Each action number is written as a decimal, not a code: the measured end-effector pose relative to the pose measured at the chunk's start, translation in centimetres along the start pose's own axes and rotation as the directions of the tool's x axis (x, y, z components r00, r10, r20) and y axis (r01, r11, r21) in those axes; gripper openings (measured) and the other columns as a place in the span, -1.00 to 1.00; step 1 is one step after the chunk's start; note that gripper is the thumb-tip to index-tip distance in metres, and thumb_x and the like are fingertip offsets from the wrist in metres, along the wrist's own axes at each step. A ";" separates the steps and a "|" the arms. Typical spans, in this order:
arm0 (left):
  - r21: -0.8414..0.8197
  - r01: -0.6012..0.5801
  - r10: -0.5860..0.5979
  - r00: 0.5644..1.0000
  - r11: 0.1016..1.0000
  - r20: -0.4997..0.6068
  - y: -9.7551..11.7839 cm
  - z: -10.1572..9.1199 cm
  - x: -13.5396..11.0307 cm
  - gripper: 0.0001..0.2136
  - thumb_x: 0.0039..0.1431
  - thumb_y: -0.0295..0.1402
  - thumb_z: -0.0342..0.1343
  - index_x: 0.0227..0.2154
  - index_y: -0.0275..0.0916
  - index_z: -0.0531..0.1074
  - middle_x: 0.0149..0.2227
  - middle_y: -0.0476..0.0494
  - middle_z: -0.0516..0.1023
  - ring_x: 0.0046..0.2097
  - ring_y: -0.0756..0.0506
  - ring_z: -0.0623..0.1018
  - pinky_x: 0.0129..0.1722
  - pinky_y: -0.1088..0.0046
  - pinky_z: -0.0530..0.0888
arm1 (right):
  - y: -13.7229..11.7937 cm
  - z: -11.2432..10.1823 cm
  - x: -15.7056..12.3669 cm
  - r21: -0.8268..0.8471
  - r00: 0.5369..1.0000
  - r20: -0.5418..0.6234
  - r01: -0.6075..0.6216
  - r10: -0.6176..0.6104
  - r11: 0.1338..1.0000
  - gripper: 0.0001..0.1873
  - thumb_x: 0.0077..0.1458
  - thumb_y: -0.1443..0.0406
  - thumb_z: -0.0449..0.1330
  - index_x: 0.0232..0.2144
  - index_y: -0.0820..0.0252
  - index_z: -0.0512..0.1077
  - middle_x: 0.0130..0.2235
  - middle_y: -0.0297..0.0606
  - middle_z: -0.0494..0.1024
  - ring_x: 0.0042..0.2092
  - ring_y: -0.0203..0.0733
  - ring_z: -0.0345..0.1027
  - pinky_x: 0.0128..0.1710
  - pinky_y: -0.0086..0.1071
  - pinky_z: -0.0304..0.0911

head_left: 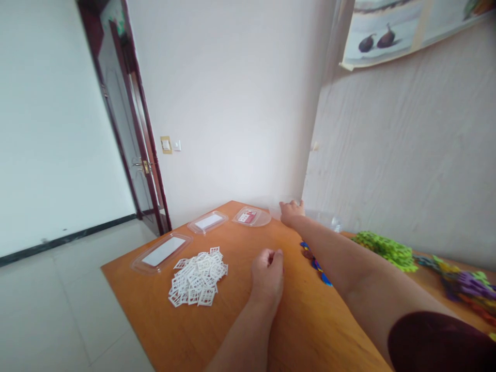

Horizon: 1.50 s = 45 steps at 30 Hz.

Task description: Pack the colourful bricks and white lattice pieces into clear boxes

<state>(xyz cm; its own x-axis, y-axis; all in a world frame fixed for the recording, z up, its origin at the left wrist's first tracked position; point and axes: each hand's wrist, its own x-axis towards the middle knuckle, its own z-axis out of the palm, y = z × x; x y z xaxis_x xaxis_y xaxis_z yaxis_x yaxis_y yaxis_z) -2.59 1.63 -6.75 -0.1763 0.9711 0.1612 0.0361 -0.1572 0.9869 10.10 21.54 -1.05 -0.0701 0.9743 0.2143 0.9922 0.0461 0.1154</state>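
My right hand (292,213) reaches to the far corner of the table, by the wall. Its fingers curl down on a clear plastic container (275,211), whose outline is faint. My left hand (267,273) rests closed on the wooden table (240,330); whatever its fingers may hold is hidden. To its left lies a loose pile of white plastic window-frame pieces (199,279). Beyond the pile are two clear trays, one (163,252) nearer and one (209,222) farther, each with a white rectangle. A clear lid (251,217) with a red and white label lies beside the farther tray.
Blue and multicoloured pieces (320,271) lie partly under my right forearm. Along the right wall are a bright green heap (385,250) and a mixed-colour heap (465,287). More clear plastic (335,223) stands behind my right arm. A door (124,124) is at the left.
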 end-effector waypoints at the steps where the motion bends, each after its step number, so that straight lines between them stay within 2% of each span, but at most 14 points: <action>1: 0.000 0.000 0.000 1.000 1.000 -0.002 0.0 0.0 0.0 -0.75 0.15 -0.15 0.05 -0.51 -0.19 0.38 -0.60 0.02 0.36 -0.53 0.00 0.31 -0.50 0.50 0.23 | 0.0 -0.1 0.0 -0.005 1.000 -0.003 -0.005 0.005 1.000 -0.55 0.22 0.35 0.05 0.16 0.18 0.33 0.15 0.07 0.42 0.29 0.12 0.06 0.25 0.26 -0.31; 3: 0.003 -0.005 0.005 1.000 1.000 -0.006 -0.1 0.0 0.0 -0.75 0.15 -0.14 0.06 -0.52 -0.19 0.38 -0.60 0.02 0.36 -0.52 -0.01 0.33 -0.49 0.50 0.23 | 0.1 -0.3 -0.2 -0.018 1.000 -0.010 -0.007 0.007 1.000 -0.64 0.26 0.27 0.09 0.08 0.19 0.40 0.14 0.00 0.42 0.26 0.10 0.10 0.26 0.20 -0.20; 6: 0.015 -0.010 0.010 1.000 1.000 -0.009 -0.3 0.0 0.1 -0.74 0.15 -0.13 0.06 -0.52 -0.19 0.38 -0.60 0.01 0.37 -0.51 -0.02 0.34 -0.47 0.49 0.25 | 0.2 -0.5 -0.5 -0.029 1.000 -0.027 -0.003 0.002 1.000 -0.64 0.26 0.14 0.14 0.03 0.18 0.43 0.15 -0.11 0.41 0.22 0.06 0.17 0.23 0.11 -0.04; 9: 0.024 -0.018 0.018 1.000 1.000 -0.004 -0.5 0.0 0.2 -0.74 0.15 -0.13 0.05 -0.52 -0.19 0.38 -0.60 0.01 0.37 -0.51 -0.02 0.34 -0.47 0.49 0.25 | 0.2 -0.6 -1.0 -0.022 0.998 -0.058 0.013 -0.014 1.000 -0.70 0.27 0.27 0.07 -0.02 0.16 0.48 0.07 -0.04 0.49 0.19 0.08 0.17 0.19 0.05 -0.05; 11: 0.031 -0.027 0.027 1.000 0.999 0.001 -0.7 0.0 0.4 -0.74 0.15 -0.13 0.05 -0.52 -0.19 0.38 -0.59 0.01 0.37 -0.51 -0.01 0.34 -0.47 0.49 0.25 | 0.1 -0.7 -1.3 -0.015 0.996 -0.081 0.027 -0.028 1.000 -0.66 0.24 0.35 0.02 -0.03 0.14 0.51 0.04 0.00 0.53 0.17 0.10 0.18 0.15 0.01 -0.04; 17: 0.028 -0.034 0.034 0.999 0.999 0.008 -1.0 0.0 0.6 -0.73 0.14 -0.11 0.06 -0.53 -0.19 0.38 -0.60 0.01 0.37 -0.51 -0.02 0.35 -0.47 0.49 0.24 | -0.2 -1.7 -2.9 -0.007 0.983 -0.159 0.094 -0.094 0.996 -0.60 0.26 0.35 -0.07 -0.03 0.15 0.51 0.01 0.02 0.55 0.10 0.10 0.20 0.06 -0.06 -0.02; 22: -0.018 0.001 -0.001 1.000 1.000 0.016 -0.4 -0.1 0.2 -0.73 0.14 -0.11 0.06 -0.51 -0.18 0.37 -0.59 0.01 0.39 -0.53 -0.01 0.36 -0.49 0.49 0.26 | -0.4 -3.5 -6.0 -0.025 0.959 -0.212 0.185 -0.186 0.982 -0.61 0.30 0.31 -0.10 -0.05 0.15 0.50 -0.01 -0.02 0.56 0.09 0.08 0.18 0.04 -0.11 -0.04; 29: -0.053 0.008 -0.010 0.999 0.999 -0.041 -0.7 -0.1 0.6 -0.76 0.14 -0.11 0.05 -0.41 -0.19 0.38 -0.47 -0.05 0.47 -0.42 -0.05 0.47 -0.43 0.49 0.33 | 1.0 -6.9 -12.4 -0.082 0.923 -0.214 0.309 -0.320 0.947 -0.64 0.33 0.26 -0.09 -0.12 0.15 0.50 -0.10 -0.07 0.58 0.03 0.04 0.23 0.04 -0.14 -0.08; 35: -0.063 0.038 -0.045 0.992 0.997 -0.115 -1.2 -0.1 1.3 -0.77 0.20 -0.14 -0.02 -0.36 -0.18 0.36 -0.44 -0.08 0.49 -0.42 -0.05 0.46 -0.39 0.46 0.34 | 3.3 -9.0 -19.9 -0.067 0.902 -0.186 0.385 -0.390 0.921 -0.68 0.32 0.20 -0.06 -0.22 0.11 0.49 -0.20 -0.11 0.59 -0.06 0.02 0.30 0.09 -0.11 -0.09; 40: -0.152 0.081 -0.100 0.988 0.985 -0.118 -0.6 -0.5 1.2 -0.80 0.20 -0.19 -0.02 -0.41 -0.19 0.34 -0.41 -0.11 0.50 -0.42 -0.04 0.47 -0.42 0.47 0.34 | 4.5 -9.7 -27.0 0.030 0.909 -0.148 0.398 -0.390 0.917 -0.64 0.33 0.17 -0.10 -0.23 -0.01 0.50 -0.23 -0.15 0.58 -0.06 0.00 0.33 0.19 -0.07 -0.11; 45: -0.284 0.119 -0.147 0.986 0.951 -0.076 -0.1 -0.7 1.3 -0.77 0.18 -0.15 0.02 -0.35 -0.23 0.37 -0.39 -0.12 0.52 -0.46 0.00 0.46 -0.44 0.50 0.36 | 4.6 -9.3 -33.6 0.071 0.856 -0.281 0.469 -0.433 0.880 -0.73 0.29 0.32 0.00 -0.27 0.03 0.51 -0.34 -0.26 0.55 -0.20 -0.13 0.34 0.16 -0.07 -0.04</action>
<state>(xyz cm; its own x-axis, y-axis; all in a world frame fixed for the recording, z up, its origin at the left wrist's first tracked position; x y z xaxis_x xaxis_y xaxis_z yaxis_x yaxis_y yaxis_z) -3.52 2.74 -6.64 -0.2539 0.9671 0.0149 -0.2662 -0.0847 0.9602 16.02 -13.04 1.32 -0.5189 0.7523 0.4060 0.8480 0.5129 0.1334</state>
